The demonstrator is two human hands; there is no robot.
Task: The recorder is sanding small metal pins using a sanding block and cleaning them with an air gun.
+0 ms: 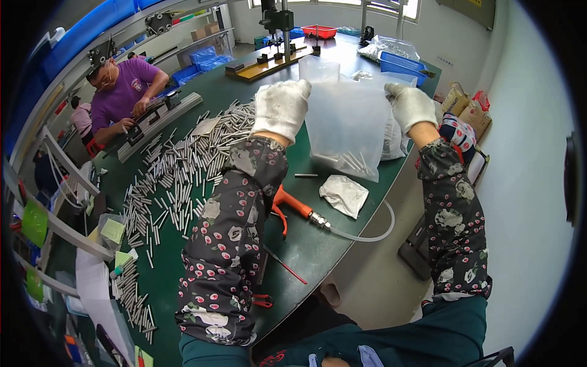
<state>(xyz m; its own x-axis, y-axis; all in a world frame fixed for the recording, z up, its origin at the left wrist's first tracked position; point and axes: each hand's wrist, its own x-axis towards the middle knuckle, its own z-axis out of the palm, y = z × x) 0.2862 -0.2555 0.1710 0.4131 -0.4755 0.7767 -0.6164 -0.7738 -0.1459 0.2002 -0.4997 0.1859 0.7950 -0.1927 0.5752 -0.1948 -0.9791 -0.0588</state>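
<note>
Both my hands wear white cotton gloves and floral sleeve covers. My left hand (281,109) grips the upper left corner of a clear plastic bag (347,125). My right hand (411,105) grips its upper right corner. The bag hangs upright above the green table (306,244). A few metal rods (348,161) lie in the bag's bottom. A wide spread of loose metal rods (177,171) covers the table to my left.
An orange air gun (296,207) with a clear hose lies by my left elbow, next to a crumpled white cloth (344,194). A person in a purple shirt (122,92) works at the far left. A blue bin (400,62) and a press stand at the back.
</note>
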